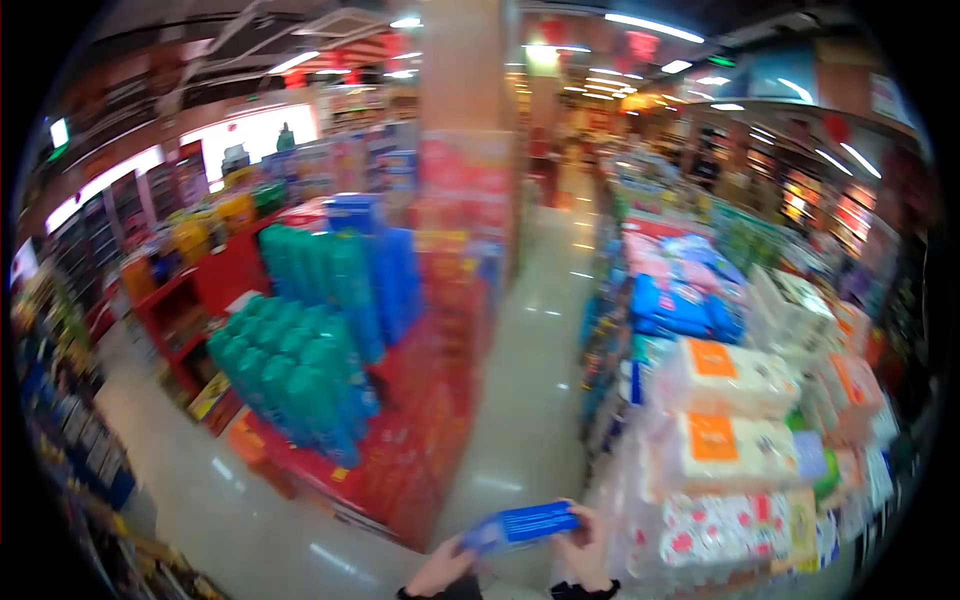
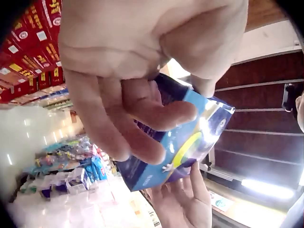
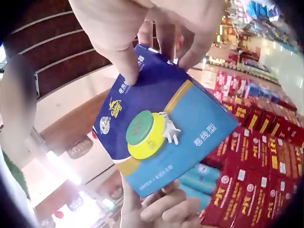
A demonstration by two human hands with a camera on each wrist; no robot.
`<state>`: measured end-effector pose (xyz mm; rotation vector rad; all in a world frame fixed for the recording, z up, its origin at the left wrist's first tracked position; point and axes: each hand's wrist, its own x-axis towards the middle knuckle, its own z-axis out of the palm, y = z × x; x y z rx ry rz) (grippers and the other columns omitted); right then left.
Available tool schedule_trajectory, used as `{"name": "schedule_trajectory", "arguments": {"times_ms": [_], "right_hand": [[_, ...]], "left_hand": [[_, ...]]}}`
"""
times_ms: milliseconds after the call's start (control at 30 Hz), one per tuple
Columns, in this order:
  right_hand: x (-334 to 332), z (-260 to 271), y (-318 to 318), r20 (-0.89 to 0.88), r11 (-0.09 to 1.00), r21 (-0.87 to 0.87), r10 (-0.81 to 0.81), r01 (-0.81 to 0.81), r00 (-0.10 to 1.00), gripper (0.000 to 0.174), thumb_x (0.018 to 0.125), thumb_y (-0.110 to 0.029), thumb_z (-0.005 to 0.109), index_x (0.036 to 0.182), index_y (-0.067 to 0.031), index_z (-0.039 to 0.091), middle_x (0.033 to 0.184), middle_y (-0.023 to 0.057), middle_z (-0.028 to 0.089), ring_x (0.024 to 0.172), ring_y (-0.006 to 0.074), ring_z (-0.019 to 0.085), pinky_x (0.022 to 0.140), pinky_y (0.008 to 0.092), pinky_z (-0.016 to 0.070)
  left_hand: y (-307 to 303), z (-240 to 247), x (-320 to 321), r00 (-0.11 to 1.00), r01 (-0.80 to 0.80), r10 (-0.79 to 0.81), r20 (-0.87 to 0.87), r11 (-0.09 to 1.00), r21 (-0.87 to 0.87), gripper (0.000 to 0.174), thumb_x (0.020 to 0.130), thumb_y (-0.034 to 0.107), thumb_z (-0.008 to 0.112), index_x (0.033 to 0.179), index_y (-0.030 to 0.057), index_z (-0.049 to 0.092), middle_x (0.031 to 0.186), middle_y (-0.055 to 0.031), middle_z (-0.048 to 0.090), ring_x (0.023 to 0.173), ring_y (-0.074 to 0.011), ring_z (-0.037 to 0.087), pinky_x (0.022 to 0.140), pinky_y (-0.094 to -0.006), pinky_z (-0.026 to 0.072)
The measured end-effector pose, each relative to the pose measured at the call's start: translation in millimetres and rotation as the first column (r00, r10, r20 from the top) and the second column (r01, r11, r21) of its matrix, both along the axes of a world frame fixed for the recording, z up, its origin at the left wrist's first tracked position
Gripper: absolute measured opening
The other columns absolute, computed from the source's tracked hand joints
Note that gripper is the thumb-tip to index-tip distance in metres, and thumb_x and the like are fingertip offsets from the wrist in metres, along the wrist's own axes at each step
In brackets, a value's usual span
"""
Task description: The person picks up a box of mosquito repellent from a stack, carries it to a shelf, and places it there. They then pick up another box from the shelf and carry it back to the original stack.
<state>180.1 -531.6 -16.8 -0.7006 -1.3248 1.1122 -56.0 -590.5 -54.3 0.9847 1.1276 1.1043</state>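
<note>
A small blue cardboard box (image 1: 525, 524) is held between both hands, low in the head view. My left hand (image 1: 443, 570) grips its left end, and in the left wrist view the curled fingers (image 2: 147, 116) lie over the box, the thumb at its other edge. Gripping the right end is my right hand (image 1: 588, 550); in the right wrist view its thumb (image 3: 128, 69) presses on the printed face, with fingers behind the edge. That face of the box (image 3: 183, 128) is dark and light blue, with Chinese lettering and a picture of a round yellow-and-green device.
On the left, a red display stand (image 1: 420, 420) bears teal bottles (image 1: 290, 370) and blue ones. Stacked tissue packs (image 1: 735, 375) rise on the right, close to my right hand. A tiled aisle (image 1: 530, 350) runs ahead between them, past a pillar (image 1: 465, 110).
</note>
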Motion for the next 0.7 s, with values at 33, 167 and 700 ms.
{"name": "schedule_trajectory", "arguments": {"times_ms": [33, 167, 700], "right_hand": [[-2, -5, 20, 0.012, 0.998, -0.051, -0.045, 0.045, 0.999, 0.052, 0.078, -0.005, 0.074, 0.122, -0.0052, 0.046, 0.135, 0.0211, 0.048, 0.116, 0.0249, 0.054, 0.098, 0.0364, 0.0446], [-29, 60, 71, 0.269, 0.966, -0.151, -0.165, 0.210, 0.949, 0.050, 0.081, 0.000, 0.062, 0.129, -0.0020, 0.049, 0.129, 0.0146, 0.053, 0.119, 0.0256, 0.050, 0.103, 0.0388, 0.0398], [-101, 59, 303, 0.176, 0.980, -0.137, -0.116, 0.141, 0.977, 0.050, 0.082, 0.004, 0.057, 0.130, 0.0007, 0.044, 0.136, 0.0178, 0.047, 0.126, 0.0284, 0.044, 0.108, 0.0391, 0.0312]], "left_hand": [[28, -33, -15, 0.986, 0.155, -0.150, -0.072, 0.986, 0.057, 0.048, 0.094, 0.030, 0.058, 0.125, -0.0035, 0.047, 0.093, -0.0090, 0.062, 0.078, -0.0161, 0.060, 0.072, -0.0296, 0.0500], [111, 17, -27, 0.965, 0.162, -0.194, 0.178, 0.971, 0.177, 0.030, 0.098, 0.021, 0.052, 0.113, -0.0042, 0.053, 0.083, -0.0043, 0.061, 0.073, -0.0118, 0.056, 0.069, -0.0278, 0.0476], [323, -3, -77, 0.964, -0.185, 0.221, -0.146, 0.957, 0.225, 0.041, 0.092, 0.018, 0.058, 0.129, 0.0026, 0.051, 0.093, -0.0039, 0.059, 0.076, -0.0108, 0.055, 0.067, -0.0275, 0.0473]]}}
